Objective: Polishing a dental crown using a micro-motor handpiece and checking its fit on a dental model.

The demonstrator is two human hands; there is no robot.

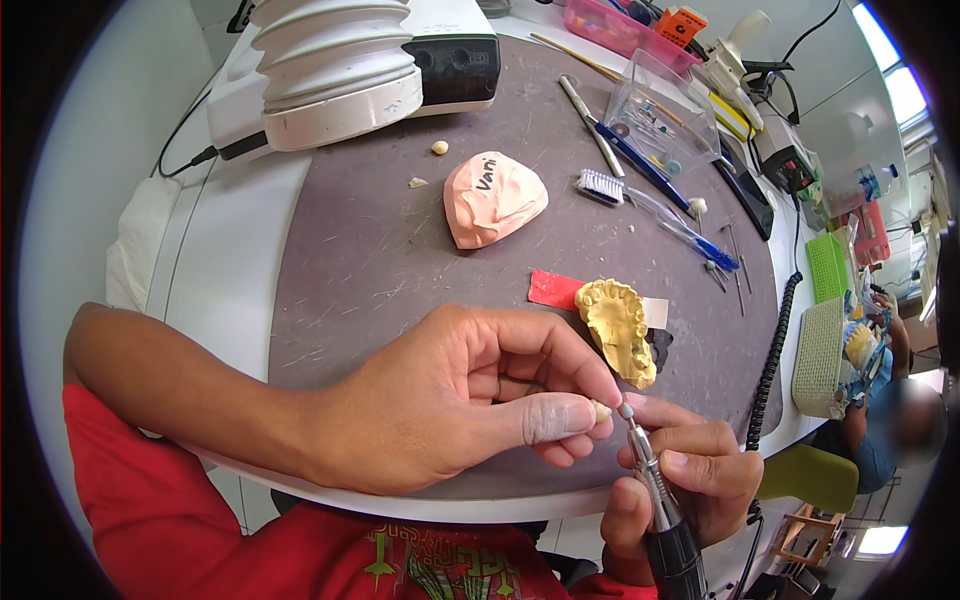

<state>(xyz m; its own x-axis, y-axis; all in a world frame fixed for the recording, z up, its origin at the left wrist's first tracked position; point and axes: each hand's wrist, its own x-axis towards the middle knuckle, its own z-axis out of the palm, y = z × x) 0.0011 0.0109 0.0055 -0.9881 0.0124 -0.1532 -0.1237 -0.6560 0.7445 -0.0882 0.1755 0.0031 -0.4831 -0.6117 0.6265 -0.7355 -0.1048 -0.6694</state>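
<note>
Between the thumb and fingertips of my left hand (470, 400) is a small cream-coloured dental crown (601, 411), mostly covered by the fingers. Whitish dust coats that thumb. My right hand (705, 465) grips a dental handpiece (660, 500) with a silver nose and black body. Its small blue-green grinding stone (626, 411) points up close beside the crown; whether they touch I cannot tell. Just beyond my hands lies a yellow dental cast (615, 325) with tooth shapes, over a red strip (553, 289). Farther off rests a pink plaster model (493, 200) with handwriting on it.
A white ribbed suction hose (335, 80) stands at the far left. Toward the right lie a toothbrush (660, 208), a blue pen-like tool (640, 165), loose burs (740, 285) and a clear box (665, 105). A coiled black cord (775, 360) runs along the right edge. Another person (880, 430) sits at far right.
</note>
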